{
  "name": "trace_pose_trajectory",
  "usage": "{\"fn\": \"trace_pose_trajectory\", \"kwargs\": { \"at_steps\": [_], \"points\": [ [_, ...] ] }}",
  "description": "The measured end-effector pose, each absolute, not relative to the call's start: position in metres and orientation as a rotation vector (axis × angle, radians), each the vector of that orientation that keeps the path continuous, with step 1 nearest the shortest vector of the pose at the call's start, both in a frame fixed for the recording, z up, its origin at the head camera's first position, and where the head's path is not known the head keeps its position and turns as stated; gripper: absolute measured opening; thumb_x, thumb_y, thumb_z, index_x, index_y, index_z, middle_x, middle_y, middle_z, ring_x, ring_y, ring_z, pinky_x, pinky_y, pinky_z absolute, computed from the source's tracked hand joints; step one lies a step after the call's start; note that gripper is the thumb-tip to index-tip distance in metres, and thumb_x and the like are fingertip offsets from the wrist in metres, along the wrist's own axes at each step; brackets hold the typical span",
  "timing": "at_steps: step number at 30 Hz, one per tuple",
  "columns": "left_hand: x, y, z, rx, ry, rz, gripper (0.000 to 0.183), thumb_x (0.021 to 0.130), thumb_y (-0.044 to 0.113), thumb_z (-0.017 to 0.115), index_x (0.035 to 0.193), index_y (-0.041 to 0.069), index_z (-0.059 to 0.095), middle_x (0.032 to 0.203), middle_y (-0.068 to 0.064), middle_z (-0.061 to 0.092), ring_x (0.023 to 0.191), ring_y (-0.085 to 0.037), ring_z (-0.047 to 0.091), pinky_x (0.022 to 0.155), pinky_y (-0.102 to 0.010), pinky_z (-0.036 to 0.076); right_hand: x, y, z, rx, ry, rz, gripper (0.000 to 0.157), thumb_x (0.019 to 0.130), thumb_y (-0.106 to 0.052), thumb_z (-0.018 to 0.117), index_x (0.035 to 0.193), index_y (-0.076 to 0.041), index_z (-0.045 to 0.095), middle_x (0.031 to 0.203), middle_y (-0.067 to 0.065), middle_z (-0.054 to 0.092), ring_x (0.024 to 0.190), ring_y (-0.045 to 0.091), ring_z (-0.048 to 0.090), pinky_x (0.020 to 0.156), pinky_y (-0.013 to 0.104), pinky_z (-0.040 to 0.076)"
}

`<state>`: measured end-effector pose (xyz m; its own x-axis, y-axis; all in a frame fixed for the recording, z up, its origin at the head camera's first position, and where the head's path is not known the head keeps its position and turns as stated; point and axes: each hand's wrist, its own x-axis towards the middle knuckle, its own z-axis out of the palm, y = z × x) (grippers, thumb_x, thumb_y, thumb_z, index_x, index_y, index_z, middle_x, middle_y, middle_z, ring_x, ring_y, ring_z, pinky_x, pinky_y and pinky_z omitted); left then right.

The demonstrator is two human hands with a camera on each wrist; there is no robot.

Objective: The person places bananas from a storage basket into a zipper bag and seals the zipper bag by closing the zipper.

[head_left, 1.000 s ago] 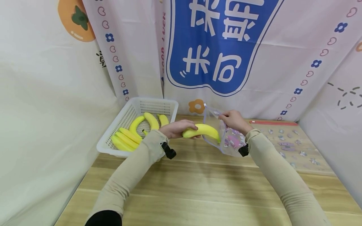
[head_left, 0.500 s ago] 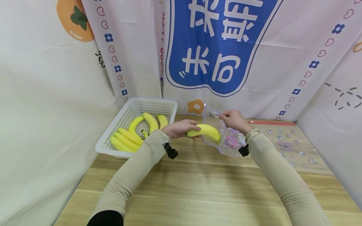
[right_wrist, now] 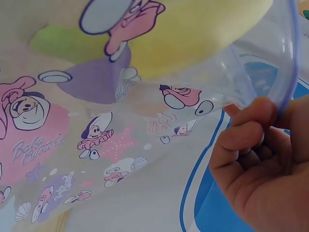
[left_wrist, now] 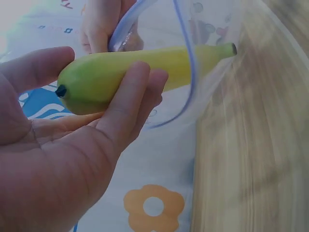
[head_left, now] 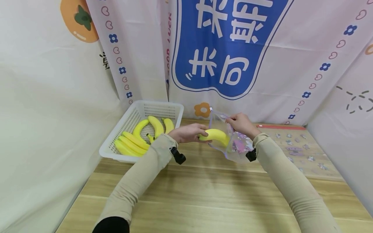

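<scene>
Right fingers (right_wrist: 241,137) pinch the bag (right_wrist: 91,133) printed "Baby Oysters" (right_wrist: 37,151); left fingers (left_wrist: 126,99) hold a banana (left_wrist: 113,72).

Cloth-walled booth (head_left: 227,64), wooden table (head_left: 209,197)

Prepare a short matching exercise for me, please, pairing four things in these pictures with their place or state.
Things:
1. left hand
2. right hand
3. white basket
4. orange flower

Places and states:
A. contains several bananas
B. printed on the back cloth
C. grips a single banana
D. holds the clear bag at its edge

Pairs: 1-C; 2-D; 3-A; 4-B
</scene>
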<state>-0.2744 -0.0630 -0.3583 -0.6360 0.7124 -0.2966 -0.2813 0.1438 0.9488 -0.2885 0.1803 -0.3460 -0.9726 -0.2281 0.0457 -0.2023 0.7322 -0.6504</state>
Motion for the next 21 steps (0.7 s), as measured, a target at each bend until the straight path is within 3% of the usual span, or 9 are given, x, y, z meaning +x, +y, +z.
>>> {"fn": "trace_pose_trajectory", "kwargs": {
  "at_steps": [11, 21],
  "points": [
    [-0.273, -0.051, -0.370, 0.408, 1.679, 1.587, 0.035, 0.099, 0.007, 0.047, 0.128, -0.012, 0.043, 0.117, -0.020, 0.051, 0.103, -0.030, 0.061, 0.096, -0.038, 0.045, -0.286, 0.177, -0.342, -0.316, 2.876, -1.140, 0.030, 0.094, -0.021, 0.052, 0.076, -0.003, 0.068, 0.049, -0.002, 0.047, 0.051, 0.014, 0.046, 0.050, 0.027, 0.040],
    [-0.270, -0.042, -0.371, 0.343, 1.677, 1.602, 0.038, 0.090, -0.009, 0.042, 0.128, -0.014, 0.042, 0.116, -0.021, 0.050, 0.106, -0.033, 0.058, 0.097, -0.039, 0.045, -0.285, 0.177, -0.338, -0.327, 2.872, -1.122, 0.029, 0.095, -0.021, 0.051, 0.087, -0.004, 0.073, 0.049, -0.001, 0.049, 0.050, 0.013, 0.046, 0.052, 0.028, 0.040]
  ]
}}
